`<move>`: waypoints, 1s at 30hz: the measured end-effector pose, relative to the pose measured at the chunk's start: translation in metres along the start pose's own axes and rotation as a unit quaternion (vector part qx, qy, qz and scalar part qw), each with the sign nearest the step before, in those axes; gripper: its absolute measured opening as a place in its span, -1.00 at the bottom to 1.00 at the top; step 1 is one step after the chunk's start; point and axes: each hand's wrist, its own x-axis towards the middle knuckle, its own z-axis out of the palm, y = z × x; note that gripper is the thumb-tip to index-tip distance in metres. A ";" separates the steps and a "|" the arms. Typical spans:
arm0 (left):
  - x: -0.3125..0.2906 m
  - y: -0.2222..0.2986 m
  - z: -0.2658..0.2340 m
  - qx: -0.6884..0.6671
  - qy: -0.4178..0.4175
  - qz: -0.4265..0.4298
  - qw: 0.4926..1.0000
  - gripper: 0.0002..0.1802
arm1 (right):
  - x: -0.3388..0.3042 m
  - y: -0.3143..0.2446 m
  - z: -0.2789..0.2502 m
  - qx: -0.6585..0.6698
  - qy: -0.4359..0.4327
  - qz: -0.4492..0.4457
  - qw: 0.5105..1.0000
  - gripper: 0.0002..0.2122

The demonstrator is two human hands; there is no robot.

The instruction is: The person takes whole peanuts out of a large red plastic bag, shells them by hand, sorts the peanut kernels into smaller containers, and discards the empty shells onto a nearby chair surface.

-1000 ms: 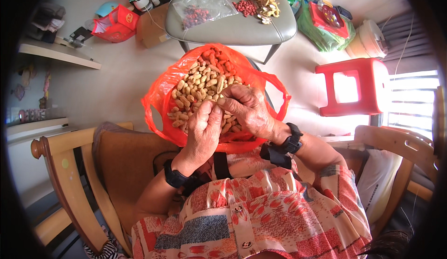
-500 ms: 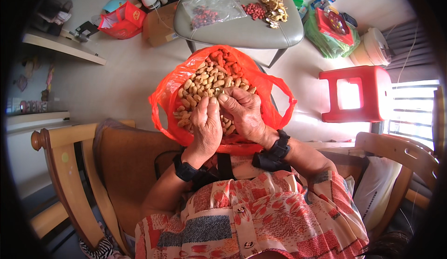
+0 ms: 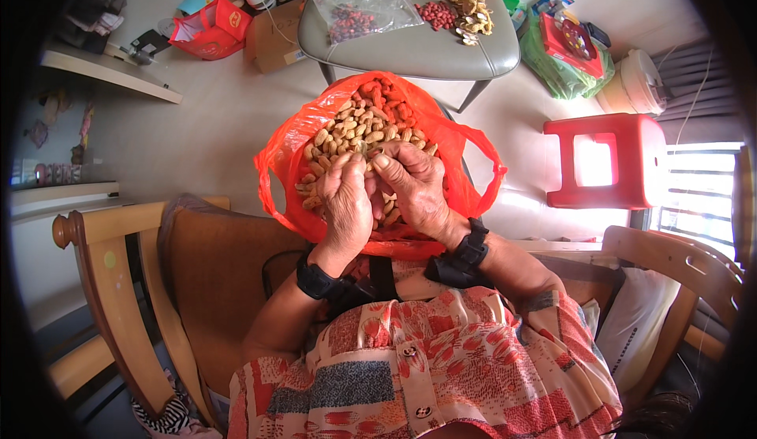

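The left hand [image 3: 347,206] and the right hand [image 3: 418,190] were close together above the open red bag [image 3: 277,143] of peanut pods [image 3: 347,129], thumbs and fingers drawn narrow on what seemed a single peanut [image 3: 368,154], mostly hidden between their tips. Handling it well probably called for steady thumb pressure along the seam rather than a hard squeeze, with both wrists low, the grip shallow enough to see the shell, and the bag's mouth spread wide beneath to catch whatever fell
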 end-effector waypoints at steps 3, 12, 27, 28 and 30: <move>0.001 -0.005 -0.002 -0.078 -0.014 -0.006 0.997 -0.70 | 0.001 -0.001 -0.001 0.013 0.005 0.003 1.000 -0.83; 0.002 0.001 -0.010 -0.104 -0.055 -0.042 0.992 -0.72 | 0.011 0.008 -0.014 0.073 -0.017 0.039 0.996 -0.79; 0.019 -0.015 -0.028 0.476 -0.042 0.556 0.680 -0.90 | 0.021 0.008 -0.028 0.292 -0.039 0.245 0.924 -0.60; 0.020 -0.015 -0.031 0.477 -0.051 0.555 0.679 -0.90 | 0.021 0.008 -0.028 0.303 -0.051 0.259 0.916 -0.58; 0.026 -0.017 -0.036 0.478 -0.046 0.562 0.673 -0.90 | 0.022 0.009 -0.029 0.336 -0.057 0.270 0.900 -0.54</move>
